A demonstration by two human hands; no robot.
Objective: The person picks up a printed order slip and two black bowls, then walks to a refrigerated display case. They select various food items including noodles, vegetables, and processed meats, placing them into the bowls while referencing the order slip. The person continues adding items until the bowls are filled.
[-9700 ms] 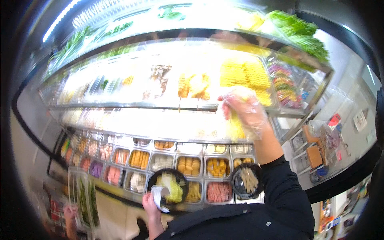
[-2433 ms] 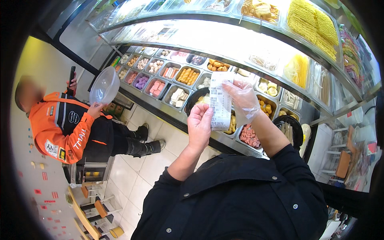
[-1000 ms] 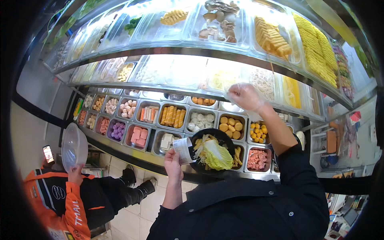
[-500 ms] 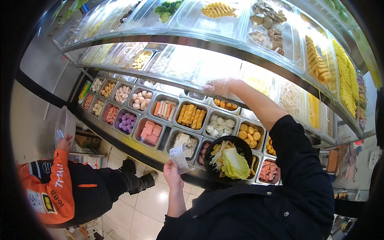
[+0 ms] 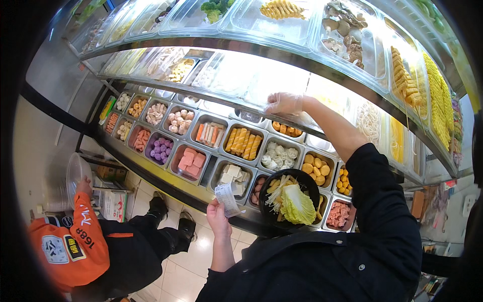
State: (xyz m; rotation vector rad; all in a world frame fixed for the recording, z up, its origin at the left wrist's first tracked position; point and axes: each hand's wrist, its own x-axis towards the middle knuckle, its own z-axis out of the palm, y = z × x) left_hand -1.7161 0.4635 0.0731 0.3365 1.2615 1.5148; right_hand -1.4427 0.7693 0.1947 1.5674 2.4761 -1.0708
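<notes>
My left hand [image 5: 218, 216] pinches a curled white paper slip [image 5: 228, 199] with printing on it, in front of the tray of white tofu-like blocks [image 5: 234, 178]. My right hand [image 5: 284, 103], in a clear plastic glove, reaches to the brightly lit middle shelf with its fingers curled together near the shelf's front rail. Glare hides what, if anything, is between those fingers. Below my right forearm, a black bowl [image 5: 316, 187] holds a cabbage leaf [image 5: 298, 205], thin white enoki-like mushrooms [image 5: 274, 200] and other pieces. It sits over the front row of metal trays.
Metal trays hold yellow rolls [image 5: 244, 144], pink blocks [image 5: 191, 162], purple balls [image 5: 160, 150] and minced meat [image 5: 339, 214]. Clear bins with broccoli [image 5: 215, 10] and mushrooms [image 5: 344, 30] line the upper shelf. At left, a person in orange [image 5: 75, 246] holds a clear container [image 5: 78, 173].
My right hand has shifted a little right along the shelf, and its fingers are more curled. The person at left has moved, lowering the clear container. My left hand keeps the slip.
</notes>
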